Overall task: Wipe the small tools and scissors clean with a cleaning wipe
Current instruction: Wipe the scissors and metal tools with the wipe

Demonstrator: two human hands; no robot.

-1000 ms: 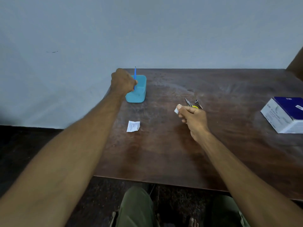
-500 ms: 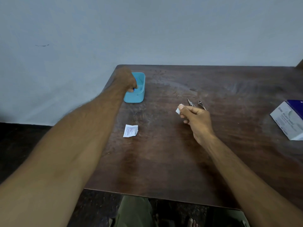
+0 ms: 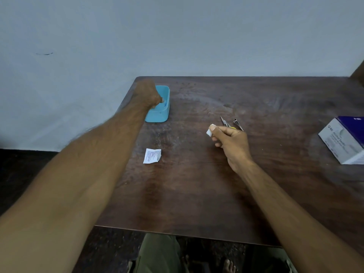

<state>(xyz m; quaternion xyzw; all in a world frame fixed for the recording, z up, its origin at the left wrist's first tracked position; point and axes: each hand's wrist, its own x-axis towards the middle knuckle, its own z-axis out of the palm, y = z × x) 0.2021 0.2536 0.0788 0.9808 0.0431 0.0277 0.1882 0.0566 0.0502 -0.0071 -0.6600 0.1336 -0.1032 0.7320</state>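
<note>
Both hands reached over a dark wooden table [image 3: 197, 194]. Left hand [image 3: 146, 94] was curled into a fist at the rim of a small blue tray [image 3: 158, 115] near the table's far left corner; what it held, if anything, was hidden. Right hand [image 3: 231, 141] pinched a small white wipe [image 3: 209, 131] between thumb and fingers. Metal tools [image 3: 231, 123] lay just beyond that hand. A torn wipe packet [image 3: 152, 156] lay between the arms, a box [image 3: 343, 141] at far right.

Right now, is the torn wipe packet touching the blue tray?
Apart. The head view shows the torn wipe packet lying flat, with bare table between it and the blue tray farther back.
</note>
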